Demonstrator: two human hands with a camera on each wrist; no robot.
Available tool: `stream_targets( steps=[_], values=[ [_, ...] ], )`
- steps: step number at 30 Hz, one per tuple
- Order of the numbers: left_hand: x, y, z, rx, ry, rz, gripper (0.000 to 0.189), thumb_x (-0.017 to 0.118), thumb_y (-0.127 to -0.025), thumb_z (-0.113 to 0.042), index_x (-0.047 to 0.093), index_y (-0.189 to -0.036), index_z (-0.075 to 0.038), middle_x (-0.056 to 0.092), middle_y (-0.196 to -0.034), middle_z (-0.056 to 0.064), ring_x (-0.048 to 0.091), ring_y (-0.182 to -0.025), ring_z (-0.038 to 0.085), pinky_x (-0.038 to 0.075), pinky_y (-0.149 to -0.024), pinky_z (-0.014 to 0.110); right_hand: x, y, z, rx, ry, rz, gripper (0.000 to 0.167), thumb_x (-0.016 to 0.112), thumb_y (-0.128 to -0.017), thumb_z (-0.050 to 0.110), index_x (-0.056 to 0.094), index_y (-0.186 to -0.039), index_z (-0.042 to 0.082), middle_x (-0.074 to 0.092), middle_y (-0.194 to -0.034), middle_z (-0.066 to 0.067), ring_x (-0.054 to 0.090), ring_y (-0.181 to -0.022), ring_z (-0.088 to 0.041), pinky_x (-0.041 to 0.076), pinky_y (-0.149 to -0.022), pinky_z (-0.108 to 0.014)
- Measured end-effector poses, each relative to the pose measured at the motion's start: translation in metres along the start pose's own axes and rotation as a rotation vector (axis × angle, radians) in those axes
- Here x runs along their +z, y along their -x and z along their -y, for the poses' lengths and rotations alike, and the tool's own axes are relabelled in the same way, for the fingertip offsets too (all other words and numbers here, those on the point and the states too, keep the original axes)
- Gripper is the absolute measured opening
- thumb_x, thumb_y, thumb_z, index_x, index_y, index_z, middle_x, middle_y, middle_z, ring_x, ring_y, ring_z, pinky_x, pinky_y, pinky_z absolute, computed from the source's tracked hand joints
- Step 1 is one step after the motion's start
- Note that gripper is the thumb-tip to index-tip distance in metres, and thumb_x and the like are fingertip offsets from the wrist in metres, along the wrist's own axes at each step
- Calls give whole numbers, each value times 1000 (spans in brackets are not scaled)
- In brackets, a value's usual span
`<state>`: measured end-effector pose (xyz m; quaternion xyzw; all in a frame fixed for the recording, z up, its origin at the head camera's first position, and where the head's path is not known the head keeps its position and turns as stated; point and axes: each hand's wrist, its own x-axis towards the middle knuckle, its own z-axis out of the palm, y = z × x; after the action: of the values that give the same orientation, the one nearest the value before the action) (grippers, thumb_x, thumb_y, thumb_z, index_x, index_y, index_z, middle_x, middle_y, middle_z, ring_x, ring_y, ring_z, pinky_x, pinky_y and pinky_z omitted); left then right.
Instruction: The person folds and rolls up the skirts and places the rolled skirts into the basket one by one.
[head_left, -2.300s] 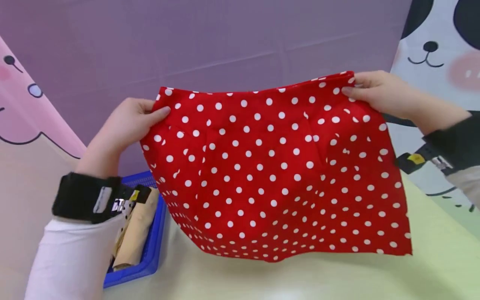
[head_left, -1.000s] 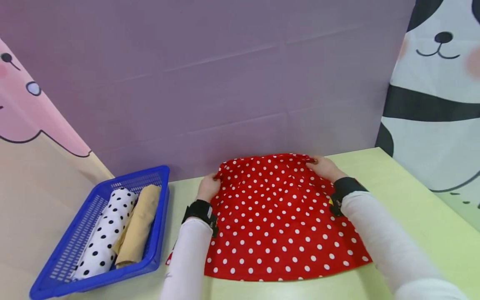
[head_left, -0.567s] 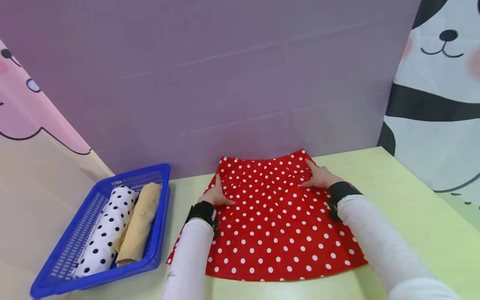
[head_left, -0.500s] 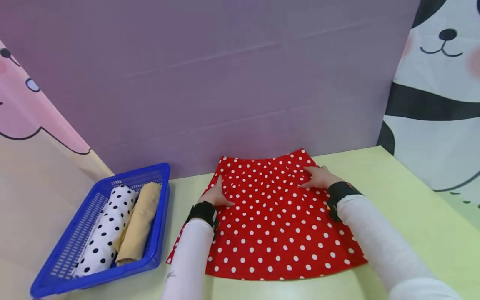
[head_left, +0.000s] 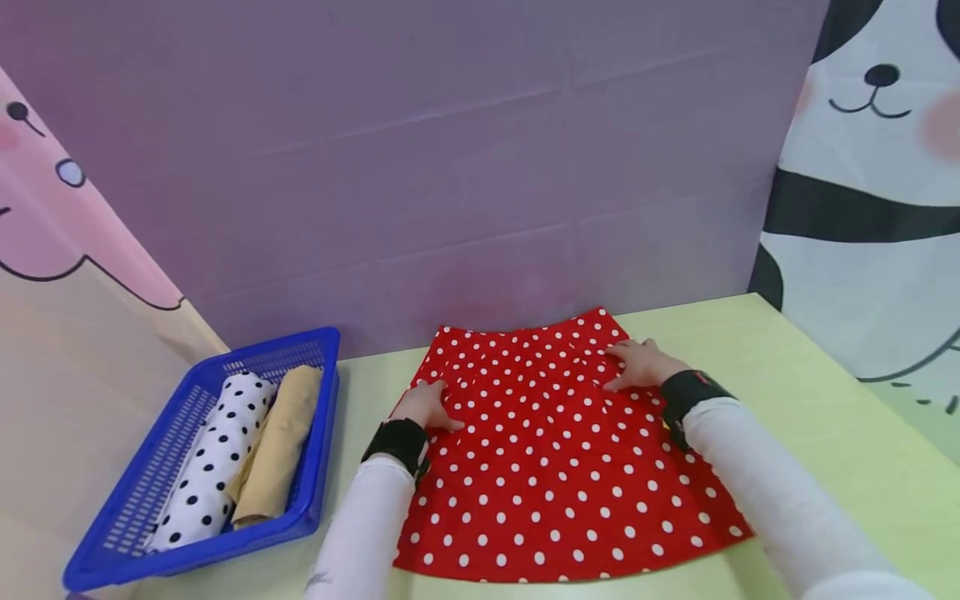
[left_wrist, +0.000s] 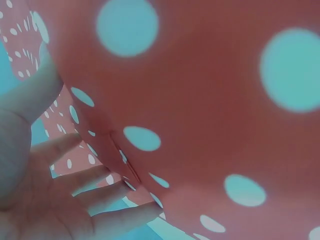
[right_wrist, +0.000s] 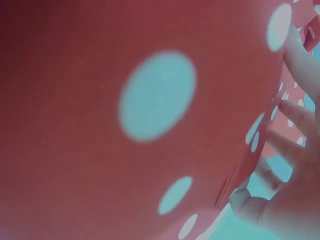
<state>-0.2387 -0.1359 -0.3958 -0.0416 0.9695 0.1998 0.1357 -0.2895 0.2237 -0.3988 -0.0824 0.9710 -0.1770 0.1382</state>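
Observation:
A red skirt [head_left: 540,467] with white polka dots lies spread on the table, its narrow waist toward the wall and its wide hem toward me. My left hand [head_left: 424,406] rests on the skirt's left side, thumb spread away from the fingers. On the opposite side my right hand [head_left: 643,365] lies with its fingers spread on the cloth near the edge. In the left wrist view the fingertips [left_wrist: 150,210] meet the dotted cloth. The right wrist view likewise has spread fingers [right_wrist: 285,145] against the fabric. Part of the skirt's right side is hidden under the right forearm.
A blue plastic basket [head_left: 324,433] stands at the left, holding a rolled white cloth with black dots [head_left: 210,467] and a rolled tan cloth [head_left: 277,450]. The pale green table [head_left: 817,433] meets a purple wall covering [head_left: 480,167] behind, with a panda-printed panel [head_left: 877,275] at the right.
The skirt, earlier held up by its waist corners, has been lowered onto the table and let go. Both hands have spread on its sides, and the skirt has shifted slightly toward me.

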Motion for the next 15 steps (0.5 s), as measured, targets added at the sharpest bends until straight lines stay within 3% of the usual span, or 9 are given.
stream_targets(
  steps=[8,15],
  values=[
    [2,6,2,-3,11,4,83,81,-72,-26,39,-142,-12,35,-143,19,37,-125,37,54,-83,46,-1,10,5,3,25,32,86,78,-75,34,34,-143,5,30,-140,-26,22,-126,-48,49,-90,-52],
    [4,6,7,31,-50,-1,81,80,-72,-28,40,-141,-9,40,-139,20,40,-124,36,52,-88,48,-1,15,9,-4,73,67,87,77,-75,36,33,-144,5,28,-140,-26,21,-126,-48,47,-92,-55]
  ],
)
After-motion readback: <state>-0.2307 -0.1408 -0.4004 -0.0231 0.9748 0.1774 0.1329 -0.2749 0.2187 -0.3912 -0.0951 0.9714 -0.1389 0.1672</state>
